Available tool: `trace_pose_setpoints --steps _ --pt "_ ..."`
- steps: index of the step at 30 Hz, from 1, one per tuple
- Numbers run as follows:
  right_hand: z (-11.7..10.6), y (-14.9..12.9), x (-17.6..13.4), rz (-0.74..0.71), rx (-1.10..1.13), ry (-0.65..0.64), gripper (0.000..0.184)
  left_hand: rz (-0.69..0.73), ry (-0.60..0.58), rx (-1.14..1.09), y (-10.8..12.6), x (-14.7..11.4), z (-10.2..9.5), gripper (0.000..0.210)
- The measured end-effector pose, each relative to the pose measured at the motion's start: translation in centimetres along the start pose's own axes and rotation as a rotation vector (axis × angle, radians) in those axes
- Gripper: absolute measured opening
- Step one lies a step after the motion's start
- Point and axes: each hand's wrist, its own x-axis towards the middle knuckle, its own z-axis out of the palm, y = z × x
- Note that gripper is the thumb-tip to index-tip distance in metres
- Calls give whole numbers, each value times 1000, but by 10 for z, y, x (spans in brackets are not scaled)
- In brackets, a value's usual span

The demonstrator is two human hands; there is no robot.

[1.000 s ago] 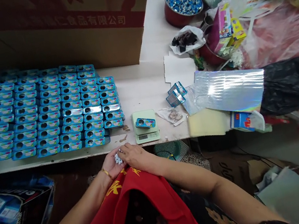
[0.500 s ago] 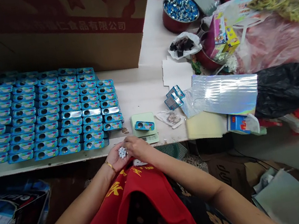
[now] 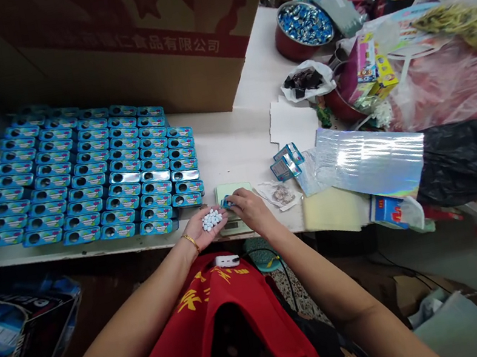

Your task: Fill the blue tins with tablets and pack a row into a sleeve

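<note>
My left hand (image 3: 204, 229) is palm up at the table's front edge, cupping a small heap of white candies (image 3: 212, 220). Just right of it, my right hand (image 3: 246, 206) has its fingers closed on a small blue tin (image 3: 226, 201). Most of that tin is hidden by the fingers. Under it lies a pale green scale (image 3: 233, 189); whether the tin still rests on the scale I cannot tell. Rows of similar blue tins (image 3: 113, 188), dark round openings showing in many tops, stand packed together to the left.
A big cardboard box (image 3: 185, 86) stands behind the tins. At the back right is a red pot (image 3: 284, 44) of small blue and silver pieces. Two blue packets (image 3: 285, 167), a crumpled paper (image 3: 279, 195) and a shiny sheet (image 3: 368, 158) lie on the right.
Both hands have moved from against the apron up to the scale. My right hand has left the candies and taken hold of the tin; my left palm has opened flatter, showing more candies.
</note>
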Motion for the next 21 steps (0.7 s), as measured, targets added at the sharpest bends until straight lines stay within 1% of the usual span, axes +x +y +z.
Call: trace_pose_setpoints --steps 2,4,6,7,9,11,12,14,17,19,21 --pt "-4 0 -7 -4 42 61 25 0 26 -7 3 -2 -9 15" --pt "-7 1 -18 15 116 141 25 -4 78 -18 6 -7 -21 16" --pt "-5 -1 -32 38 178 173 26 -4 133 -27 7 -12 -34 17" --pt "0 -4 -39 36 194 142 25 -1 157 -30 7 -16 -41 17" --pt "13 -14 -52 1 210 0 24 -8 175 -29 4 -23 -52 16" --pt "29 -30 -61 -65 217 -146 22 -42 151 -10 -1 -30 -59 16" --pt "36 -39 -63 -101 209 -184 23 -68 130 9 -4 -34 -62 16" --pt "46 -58 -64 -152 149 -199 26 -118 101 52 -10 -40 -64 16" --pt "51 -79 -57 -169 -7 -214 26 -145 101 76 -14 -47 -67 17" --pt "52 -85 -53 -178 -81 -240 23 -152 104 71 -14 -50 -70 16" --pt "52 -87 -50 -222 -126 -252 19 -171 102 75 -14 -51 -73 14"
